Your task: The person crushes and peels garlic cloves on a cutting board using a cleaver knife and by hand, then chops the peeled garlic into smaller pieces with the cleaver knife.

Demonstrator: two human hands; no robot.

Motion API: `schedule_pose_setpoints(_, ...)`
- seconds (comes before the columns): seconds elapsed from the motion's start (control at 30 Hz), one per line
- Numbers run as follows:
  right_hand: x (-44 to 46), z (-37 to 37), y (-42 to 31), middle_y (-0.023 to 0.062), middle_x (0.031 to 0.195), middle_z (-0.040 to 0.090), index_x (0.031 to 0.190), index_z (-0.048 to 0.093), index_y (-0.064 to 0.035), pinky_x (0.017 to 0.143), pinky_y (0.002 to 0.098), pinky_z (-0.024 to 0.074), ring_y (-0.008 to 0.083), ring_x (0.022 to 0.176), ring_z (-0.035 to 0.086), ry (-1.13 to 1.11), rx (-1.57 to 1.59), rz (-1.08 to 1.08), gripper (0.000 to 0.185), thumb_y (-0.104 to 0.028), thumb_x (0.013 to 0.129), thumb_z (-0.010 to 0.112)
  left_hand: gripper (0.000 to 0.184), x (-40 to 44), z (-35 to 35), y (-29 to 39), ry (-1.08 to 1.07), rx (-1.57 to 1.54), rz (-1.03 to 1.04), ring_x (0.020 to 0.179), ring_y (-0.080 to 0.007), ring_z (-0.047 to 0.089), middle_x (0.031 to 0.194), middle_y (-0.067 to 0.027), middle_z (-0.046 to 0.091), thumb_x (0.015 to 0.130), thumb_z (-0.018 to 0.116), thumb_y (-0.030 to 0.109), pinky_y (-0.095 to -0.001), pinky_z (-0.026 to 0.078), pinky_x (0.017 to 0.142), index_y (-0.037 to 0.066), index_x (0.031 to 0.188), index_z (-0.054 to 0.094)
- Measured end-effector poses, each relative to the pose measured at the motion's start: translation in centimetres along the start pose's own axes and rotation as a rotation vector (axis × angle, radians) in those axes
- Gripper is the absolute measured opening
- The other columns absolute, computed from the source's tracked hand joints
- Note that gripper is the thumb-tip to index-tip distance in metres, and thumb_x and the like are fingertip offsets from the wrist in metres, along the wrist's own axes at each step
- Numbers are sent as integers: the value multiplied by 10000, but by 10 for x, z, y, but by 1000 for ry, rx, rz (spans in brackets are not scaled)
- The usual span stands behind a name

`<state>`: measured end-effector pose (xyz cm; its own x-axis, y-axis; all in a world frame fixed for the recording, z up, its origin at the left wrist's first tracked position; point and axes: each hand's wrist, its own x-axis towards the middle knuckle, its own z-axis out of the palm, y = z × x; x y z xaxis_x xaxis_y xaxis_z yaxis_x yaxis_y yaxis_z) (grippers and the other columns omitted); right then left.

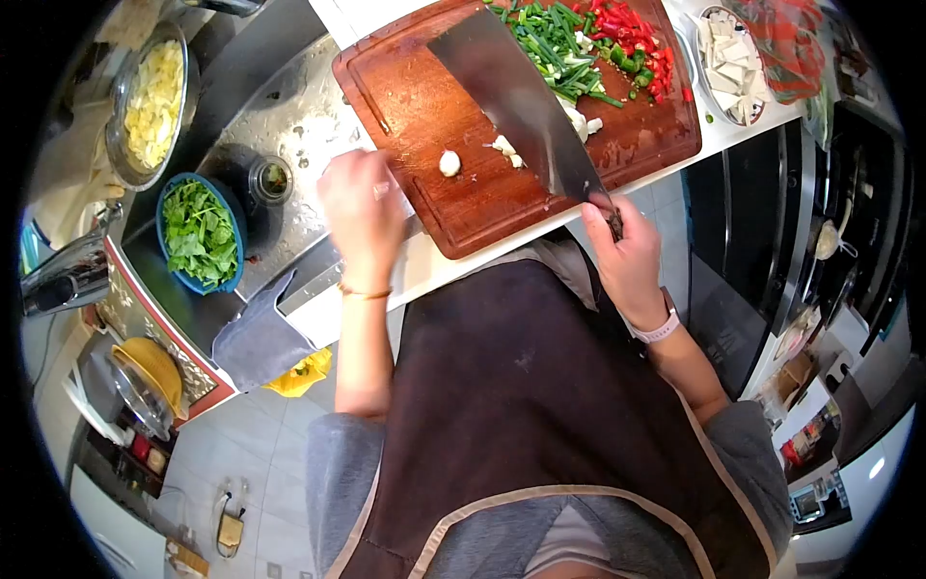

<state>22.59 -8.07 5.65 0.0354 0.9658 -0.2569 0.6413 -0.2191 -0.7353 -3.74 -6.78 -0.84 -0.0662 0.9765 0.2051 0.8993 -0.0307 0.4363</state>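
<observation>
My right hand is wrapped round the handle of a broad cleaver, whose blade slants over the wooden cutting board. Left of the blade lies a peeled garlic clove, with a few crushed garlic pieces beside the edge. My left hand hovers at the board's left side, over the sink's edge; motion blurs its fingers, and whether they hold anything is unclear. Cut green onions, chopped red chillies and green chilli pieces are heaped at the board's far right.
A dish of white slices stands right of the board. In the sink sit a blue basket of leafy greens and, farther back, a bowl of yellow pieces. A grey cloth hangs over the sink's front edge.
</observation>
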Motion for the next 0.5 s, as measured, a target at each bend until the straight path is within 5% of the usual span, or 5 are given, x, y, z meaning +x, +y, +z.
schedule_pose_setpoints(0.07, -5, -7, 6, 131, 696, 633, 923, 634, 25, 570, 292, 452, 163, 603, 603, -35, 7, 72, 215, -186, 883, 638, 181, -13, -14, -28, 60, 256, -84, 898, -283, 563, 941, -88, 618, 735, 632, -19, -394, 429, 772, 74, 889, 648)
schedule_pose_setpoints(0.2, -15, -5, 18, 107, 681, 619, 928, 624, 50, 571, 266, 435, 96, 612, 542, -22, 73, 132, 258, -206, 897, 630, 268, -17, -4, 14, 20, -164, -23, 880, -287, 578, 917, -102, 616, 731, 718, 56, -371, 449, 779, 63, 991, 653)
schedule_pose_setpoints(0.33, -18, -8, 24, 51, 660, 581, 929, 619, 60, 558, 248, 417, 68, 614, 497, -4, 174, 194, 269, -208, 904, 627, 258, -2, 12, 36, -111, -21, 32, 841, -248, 590, 867, -92, 614, 743, 729, 90, -334, 454, 750, 81, 990, 651)
schedule_pose_setpoints(0.47, -18, -13, 33, 4, 652, 539, 934, 616, 57, 540, 221, 390, 42, 608, 451, 43, 260, 211, 271, -213, 910, 625, 221, 3, -8, 49, -74, -1181, -676, 760, -91, 571, 879, -38, 648, 845, 661, 39, -237, 461, 703, -22, 1056, 651)
schedule_pose_setpoints(0.5, -18, -14, 35, 4, 652, 539, 934, 616, 57, 540, 221, 390, 42, 608, 451, 42, 265, 215, 271, -213, 910, 625, 239, 5, -19, 48, -117, -1413, -660, 767, -104, 577, 878, -56, 648, 851, 653, 42, -242, 461, 707, -36, 1076, 641)
